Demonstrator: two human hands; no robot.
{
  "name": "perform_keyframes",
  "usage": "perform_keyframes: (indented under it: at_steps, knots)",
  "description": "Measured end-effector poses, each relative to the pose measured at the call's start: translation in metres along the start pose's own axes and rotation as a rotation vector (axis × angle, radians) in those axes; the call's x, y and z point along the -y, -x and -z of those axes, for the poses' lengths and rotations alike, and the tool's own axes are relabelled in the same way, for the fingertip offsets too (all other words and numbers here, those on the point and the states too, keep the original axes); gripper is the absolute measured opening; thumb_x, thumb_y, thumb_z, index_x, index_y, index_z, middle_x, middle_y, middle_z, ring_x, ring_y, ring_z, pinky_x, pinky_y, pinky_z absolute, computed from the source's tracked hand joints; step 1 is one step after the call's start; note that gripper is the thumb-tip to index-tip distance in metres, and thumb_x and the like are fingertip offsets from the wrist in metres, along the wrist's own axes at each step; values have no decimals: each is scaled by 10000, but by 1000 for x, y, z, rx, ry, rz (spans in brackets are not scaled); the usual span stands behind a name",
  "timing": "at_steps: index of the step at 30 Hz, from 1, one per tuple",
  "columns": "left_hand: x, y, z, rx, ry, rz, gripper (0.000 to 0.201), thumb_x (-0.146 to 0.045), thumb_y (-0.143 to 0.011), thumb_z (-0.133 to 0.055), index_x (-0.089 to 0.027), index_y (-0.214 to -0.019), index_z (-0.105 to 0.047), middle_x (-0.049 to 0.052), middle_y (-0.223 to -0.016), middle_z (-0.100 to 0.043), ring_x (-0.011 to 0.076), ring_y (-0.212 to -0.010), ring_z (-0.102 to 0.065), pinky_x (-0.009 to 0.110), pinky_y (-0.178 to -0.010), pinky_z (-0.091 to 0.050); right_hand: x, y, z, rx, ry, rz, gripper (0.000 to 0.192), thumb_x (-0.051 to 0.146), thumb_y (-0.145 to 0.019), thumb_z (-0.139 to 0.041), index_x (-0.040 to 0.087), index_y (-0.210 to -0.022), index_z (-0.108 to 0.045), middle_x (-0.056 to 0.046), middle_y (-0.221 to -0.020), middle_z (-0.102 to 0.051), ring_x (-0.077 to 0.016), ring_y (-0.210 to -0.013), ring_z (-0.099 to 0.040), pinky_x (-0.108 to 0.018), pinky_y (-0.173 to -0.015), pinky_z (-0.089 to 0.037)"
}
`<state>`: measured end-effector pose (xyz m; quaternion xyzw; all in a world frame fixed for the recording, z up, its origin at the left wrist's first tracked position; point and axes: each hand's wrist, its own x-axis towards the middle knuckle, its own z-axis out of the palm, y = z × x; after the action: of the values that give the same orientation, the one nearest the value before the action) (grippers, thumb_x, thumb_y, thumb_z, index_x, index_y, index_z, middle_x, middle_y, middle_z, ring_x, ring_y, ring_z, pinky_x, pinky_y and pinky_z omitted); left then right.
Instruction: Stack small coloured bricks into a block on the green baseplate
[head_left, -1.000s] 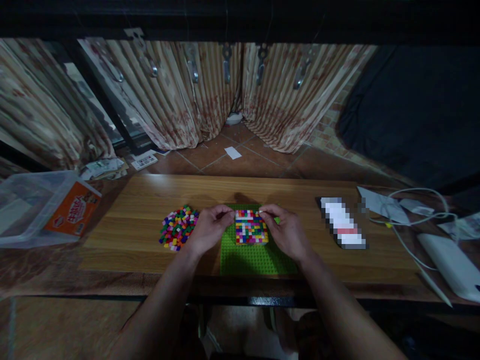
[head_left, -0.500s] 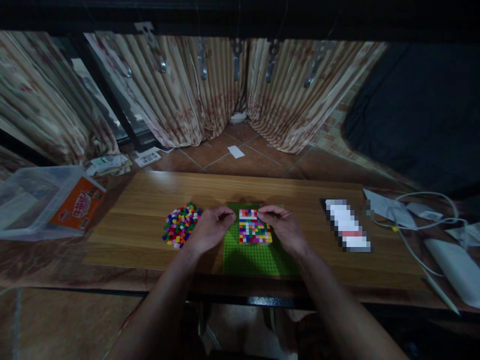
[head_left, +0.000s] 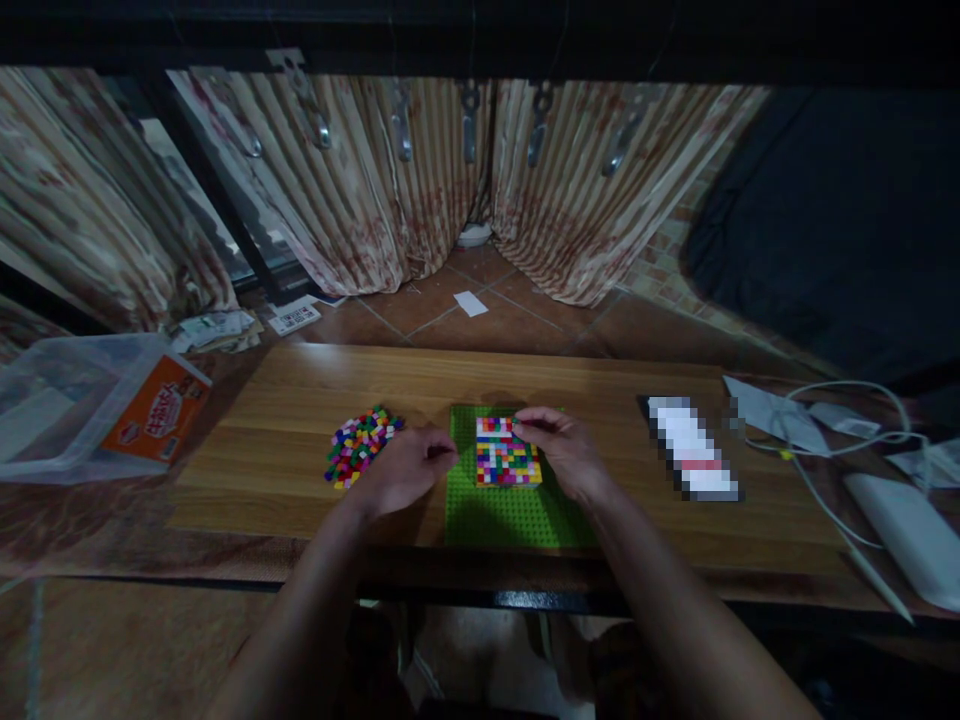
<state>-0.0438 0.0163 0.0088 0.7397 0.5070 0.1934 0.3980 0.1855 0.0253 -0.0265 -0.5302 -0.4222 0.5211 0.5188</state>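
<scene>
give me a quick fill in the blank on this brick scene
1. The multicoloured block stands on a ____ baseplate.
2. The loose bricks lie on the person's ____ side of the baseplate.
3. The ____ hand touches the block's far edge, while the other hand rests beside the baseplate.

Missing words: green; left; right
</scene>
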Motion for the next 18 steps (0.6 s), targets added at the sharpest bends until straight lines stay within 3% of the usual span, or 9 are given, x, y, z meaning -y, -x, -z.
perform_keyframes:
  at_steps: [7,14,18]
  knots:
    - [3,14,12,147,-128,101,99,-196,-649,-613,-187,-721,-680,1,-681,-679,155,-626,-596,232,-578,-392,1,-2,3,49,15,-5,329,418,-538,-837,201,-754,-714,15,-702,-678,-140,-661,-590,-317,-688,-473]
    - [13,20,10,96,-352,109,197,-60,-569,-541,-210,-647,-642,-4,-642,-635,160,-626,-554,252,-586,-344,2,-1,5,70,40,-10,347,433,-575,-825,200,-814,-728,-1,-775,-710,-146,-711,-617,-317,-734,-482]
    - [15,18,8,91,-369,50,191,-41,-629,-512,-203,-623,-614,8,-639,-620,168,-637,-551,270,-630,-362,5,-4,9,-5,30,9,323,474,-635,-784,207,-806,-726,-34,-836,-735,-179,-801,-650,-341,-783,-494]
